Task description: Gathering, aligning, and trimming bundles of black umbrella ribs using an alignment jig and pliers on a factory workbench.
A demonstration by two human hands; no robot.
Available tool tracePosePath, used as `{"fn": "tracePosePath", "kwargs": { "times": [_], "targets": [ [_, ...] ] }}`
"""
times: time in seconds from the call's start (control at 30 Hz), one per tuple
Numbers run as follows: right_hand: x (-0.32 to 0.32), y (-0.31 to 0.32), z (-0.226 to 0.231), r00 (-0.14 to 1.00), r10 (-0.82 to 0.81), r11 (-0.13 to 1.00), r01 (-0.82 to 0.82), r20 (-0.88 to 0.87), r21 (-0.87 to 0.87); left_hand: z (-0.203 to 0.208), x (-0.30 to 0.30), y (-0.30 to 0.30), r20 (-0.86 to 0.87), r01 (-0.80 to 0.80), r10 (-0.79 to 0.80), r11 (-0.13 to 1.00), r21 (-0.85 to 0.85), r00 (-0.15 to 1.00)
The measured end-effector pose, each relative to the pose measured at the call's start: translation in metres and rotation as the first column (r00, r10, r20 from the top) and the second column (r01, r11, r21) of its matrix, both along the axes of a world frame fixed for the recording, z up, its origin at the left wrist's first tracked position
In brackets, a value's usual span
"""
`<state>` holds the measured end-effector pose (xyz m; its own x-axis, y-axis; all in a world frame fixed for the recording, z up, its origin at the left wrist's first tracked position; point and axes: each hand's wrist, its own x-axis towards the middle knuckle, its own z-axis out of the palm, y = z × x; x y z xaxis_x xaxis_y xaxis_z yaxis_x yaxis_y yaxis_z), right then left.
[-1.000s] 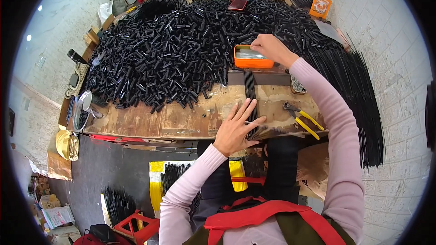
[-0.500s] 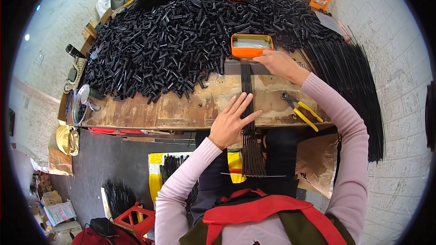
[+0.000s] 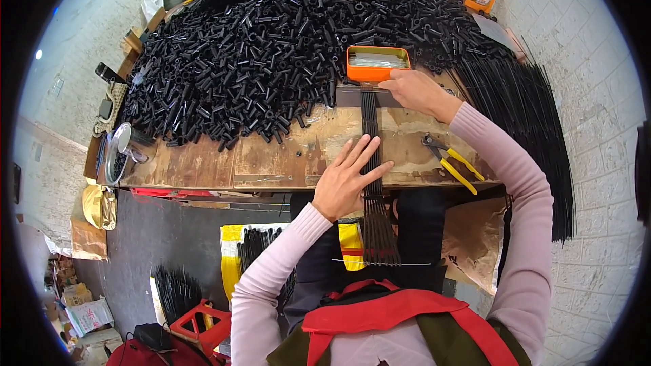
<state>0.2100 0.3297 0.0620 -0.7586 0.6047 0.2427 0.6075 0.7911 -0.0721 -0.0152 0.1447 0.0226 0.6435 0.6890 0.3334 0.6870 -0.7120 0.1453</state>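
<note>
My left hand (image 3: 347, 179) lies flat with fingers spread over a row of thin black rods (image 3: 370, 118) on the wooden table. The rods run side by side over the table's front edge to my lap. Across their near ends lies a thin pale metal rod (image 3: 413, 263). My right hand (image 3: 419, 93) is at the rods' far ends, just in front of an orange box (image 3: 359, 73) holding thin pale sticks. Its fingers are bent and pressed together; what they grip is hidden. The far ends rest by a dark flat bar (image 3: 349, 97).
A large heap of short black tubes (image 3: 251, 61) covers the back and left. Pliers with yellow handles (image 3: 460, 175) lie right of the rods. Long black rods (image 3: 522, 108) hang off the right side. A clear jar (image 3: 119, 163) stands at the left edge; a red stool (image 3: 203, 325) is below.
The view has shifted slightly. My left hand stays flat on the rods, and my right hand stays by the orange box with hardly any movement.
</note>
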Motion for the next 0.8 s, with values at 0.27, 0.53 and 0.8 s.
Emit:
{"fn": "tracePosePath", "kwargs": {
  "times": [0.27,0.53,0.8],
  "targets": [
    [0.001,0.007,-0.006,0.99,0.058,0.998,-0.059,-0.129,-0.006,0.003,0.001,-0.001,0.043,-0.016,0.018,0.998,-0.057,0.999],
    [-0.008,0.023,0.002,0.975,0.014,0.963,-0.073,-0.224,-0.259,0.002,0.003,0.0,0.098,-0.009,0.016,0.997,-0.075,0.995],
    [-0.007,0.017,-0.002,0.976,0.087,0.989,-0.108,-0.197,-0.1,0.002,0.003,0.0,0.022,-0.029,0.031,0.998,-0.059,0.999]
  ]
}}
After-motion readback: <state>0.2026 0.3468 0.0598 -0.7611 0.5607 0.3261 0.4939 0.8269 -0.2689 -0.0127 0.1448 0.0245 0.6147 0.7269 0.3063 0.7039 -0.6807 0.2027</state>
